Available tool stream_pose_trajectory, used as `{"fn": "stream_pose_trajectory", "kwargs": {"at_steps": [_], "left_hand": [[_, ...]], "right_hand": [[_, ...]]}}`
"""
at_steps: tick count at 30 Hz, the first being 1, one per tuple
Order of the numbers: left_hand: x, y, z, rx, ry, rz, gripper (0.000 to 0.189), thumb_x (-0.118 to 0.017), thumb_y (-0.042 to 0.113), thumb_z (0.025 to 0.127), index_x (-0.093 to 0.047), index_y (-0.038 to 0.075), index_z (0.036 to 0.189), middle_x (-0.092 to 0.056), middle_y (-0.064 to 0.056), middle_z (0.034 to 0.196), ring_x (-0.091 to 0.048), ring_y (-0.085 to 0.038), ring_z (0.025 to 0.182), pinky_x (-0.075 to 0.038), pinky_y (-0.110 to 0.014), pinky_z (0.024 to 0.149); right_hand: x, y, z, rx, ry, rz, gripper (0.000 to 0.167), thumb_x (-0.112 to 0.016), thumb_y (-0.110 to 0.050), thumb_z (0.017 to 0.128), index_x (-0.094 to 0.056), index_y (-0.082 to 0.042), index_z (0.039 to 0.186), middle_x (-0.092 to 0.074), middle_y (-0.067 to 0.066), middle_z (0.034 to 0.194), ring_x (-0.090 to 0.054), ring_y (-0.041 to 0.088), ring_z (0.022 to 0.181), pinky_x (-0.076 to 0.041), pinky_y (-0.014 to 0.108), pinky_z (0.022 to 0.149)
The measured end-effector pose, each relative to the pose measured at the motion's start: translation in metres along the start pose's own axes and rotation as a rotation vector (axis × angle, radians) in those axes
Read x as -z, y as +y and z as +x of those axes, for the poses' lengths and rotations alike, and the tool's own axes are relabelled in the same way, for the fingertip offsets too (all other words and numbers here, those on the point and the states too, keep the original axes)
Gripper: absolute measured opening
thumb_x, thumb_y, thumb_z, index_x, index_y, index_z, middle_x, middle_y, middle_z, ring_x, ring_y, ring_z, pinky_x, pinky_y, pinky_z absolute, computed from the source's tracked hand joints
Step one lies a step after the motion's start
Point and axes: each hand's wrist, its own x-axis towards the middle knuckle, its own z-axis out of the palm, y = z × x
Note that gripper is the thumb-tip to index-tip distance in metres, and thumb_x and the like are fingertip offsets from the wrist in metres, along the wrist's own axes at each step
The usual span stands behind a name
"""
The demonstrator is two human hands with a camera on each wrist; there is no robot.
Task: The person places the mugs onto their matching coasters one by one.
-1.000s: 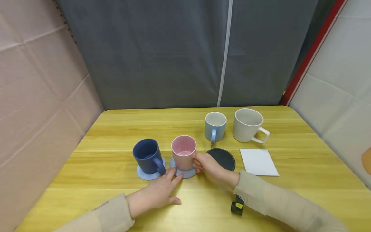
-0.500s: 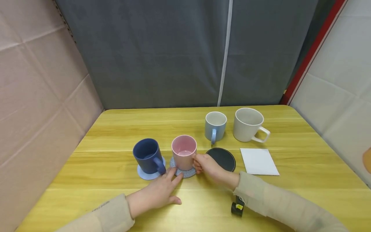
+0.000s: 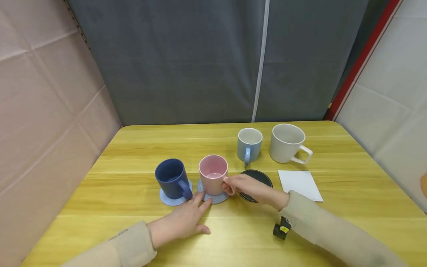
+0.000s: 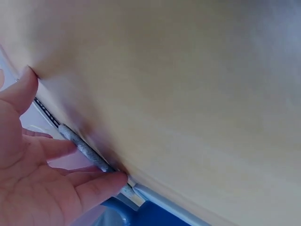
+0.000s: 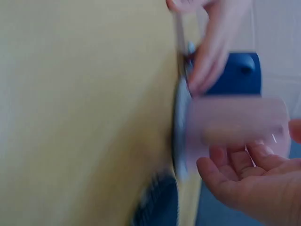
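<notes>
A pink mug (image 3: pixel 213 178) stands upright on a round grey felt coaster (image 3: pixel 217 199). My left hand (image 3: pixel 185 218) lies flat with fingers spread, two fingertips at the coaster's near edge; the left wrist view shows those fingers (image 4: pixel 101 188) against its rim. Beside the mug's handle (image 3: pixel 232 191) is my right hand (image 3: pixel 255 187), its fingers loosely bent. In the right wrist view the thumb (image 5: pixel 295 131) stands apart from the other fingers, and the handle is not enclosed. Left of it, a dark blue mug (image 3: pixel 171 181) sits on a light blue coaster (image 3: pixel 171 201).
Behind to the right stand a light blue mug (image 3: pixel 249 146) and a wide white mug (image 3: pixel 285 144). A black round coaster (image 3: pixel 258 176), partly under my right hand, and a white square coaster (image 3: pixel 300 185) lie in front of them. A grey curtain (image 3: pixel 186 74) backs the table.
My right hand has loosened and drawn slightly right, so the pink mug's handle now shows. The left hand and the mugs keep their places; the head view shifted a little.
</notes>
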Motion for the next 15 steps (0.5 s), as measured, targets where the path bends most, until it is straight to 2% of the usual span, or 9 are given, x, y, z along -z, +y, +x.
{"fn": "stream_pose_trajectory", "kwargs": {"at_steps": [3, 5, 8, 12, 15], "left_hand": [[0.001, 0.002, -0.002, -0.002, -0.003, -0.009, 0.081, -0.063, 0.052, 0.078, -0.04, 0.001, 0.136, -0.034, -0.028, 0.137, -0.042, -0.039, 0.122, -0.044, -0.047, 0.093], [0.001, 0.005, -0.003, -0.004, -0.01, -0.013, 0.08, -0.062, 0.051, 0.079, -0.039, 0.001, 0.137, -0.034, -0.027, 0.138, -0.039, -0.039, 0.125, -0.041, -0.048, 0.096], [0.004, 0.012, -0.003, -0.022, -0.023, -0.014, 0.081, -0.06, 0.053, 0.08, -0.037, 0.001, 0.138, -0.034, -0.024, 0.14, -0.037, -0.038, 0.127, -0.038, -0.048, 0.099], [0.005, 0.023, 0.005, -0.101, -0.035, -0.006, 0.079, -0.055, 0.054, 0.082, -0.035, 0.003, 0.139, -0.033, -0.02, 0.143, -0.035, -0.033, 0.13, -0.035, -0.046, 0.103], [0.004, 0.031, 0.015, -0.188, -0.013, 0.023, 0.077, -0.053, 0.054, 0.084, -0.035, 0.003, 0.139, -0.034, -0.019, 0.143, -0.034, -0.031, 0.131, -0.033, -0.043, 0.105]], "right_hand": [[0.02, 0.0, -0.008, -0.008, 0.014, -0.027, 0.042, -0.043, -0.027, 0.096, -0.056, 0.009, 0.112, -0.059, 0.019, 0.114, -0.053, 0.024, 0.107, -0.041, 0.039, 0.096], [0.034, 0.0, -0.013, -0.03, 0.07, -0.045, 0.042, -0.044, -0.024, 0.095, -0.051, 0.01, 0.12, -0.056, 0.023, 0.118, -0.052, 0.028, 0.111, -0.04, 0.042, 0.098], [0.052, 0.0, -0.017, -0.062, 0.161, -0.05, 0.043, -0.045, -0.02, 0.094, -0.046, 0.011, 0.123, -0.052, 0.027, 0.121, -0.05, 0.033, 0.112, -0.04, 0.042, 0.097], [0.069, 0.001, -0.019, -0.075, 0.261, -0.027, 0.044, -0.043, -0.018, 0.095, -0.042, 0.013, 0.127, -0.047, 0.031, 0.126, -0.047, 0.039, 0.116, -0.04, 0.043, 0.098], [0.075, 0.003, -0.015, -0.088, 0.293, -0.011, 0.046, -0.042, -0.018, 0.095, -0.038, 0.012, 0.131, -0.042, 0.03, 0.132, -0.043, 0.041, 0.121, -0.037, 0.044, 0.101]]}}
